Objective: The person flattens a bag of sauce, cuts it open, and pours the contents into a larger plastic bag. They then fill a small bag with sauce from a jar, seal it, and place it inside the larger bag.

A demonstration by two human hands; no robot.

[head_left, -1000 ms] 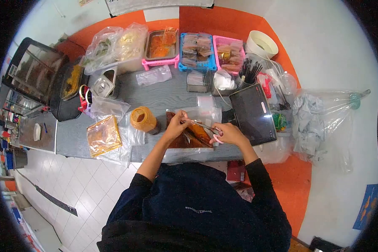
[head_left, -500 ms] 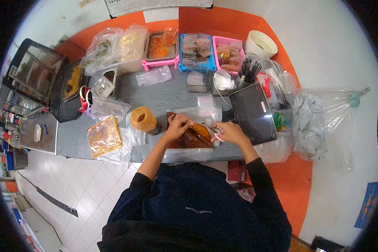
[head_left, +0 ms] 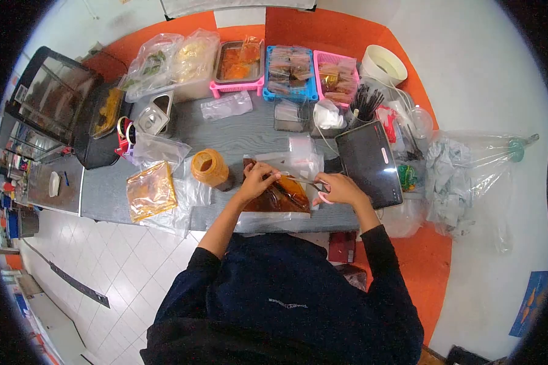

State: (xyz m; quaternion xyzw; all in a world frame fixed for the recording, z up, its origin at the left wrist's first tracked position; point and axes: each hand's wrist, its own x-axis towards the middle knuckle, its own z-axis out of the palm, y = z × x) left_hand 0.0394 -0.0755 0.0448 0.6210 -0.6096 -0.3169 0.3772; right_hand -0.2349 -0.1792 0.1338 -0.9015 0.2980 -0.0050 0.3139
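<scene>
My left hand (head_left: pixel 259 180) pinches the top edge of a flat plastic bag (head_left: pixel 271 202) with dark brown sauce, which lies near the front edge of the table. In my right hand (head_left: pixel 341 188) is a pair of scissors (head_left: pixel 315 182), its pink handle round my fingers and its blades pointing left along the top of the bag. Clear plastic sheets (head_left: pixel 301 159) lie just behind the bag. Left of my left hand stands an open jar (head_left: pixel 210 168) of orange-brown paste. Farther left, a second flat bag (head_left: pixel 151 191) with orange-brown contents rests on clear plastic.
A tablet (head_left: pixel 369 164) leans at the right, beside a cup of black straws (head_left: pixel 366 103). Along the back stand a blue basket (head_left: pixel 290 94), a pink basket (head_left: pixel 318 64), a metal tray (head_left: pixel 220 61) and bagged food (head_left: pixel 195 58). Tape rolls (head_left: pixel 125 139) stand at the left.
The camera view has shifted slightly. My right hand has moved a little to the right with the scissors, and my left hand still pinches the bag's top edge.
</scene>
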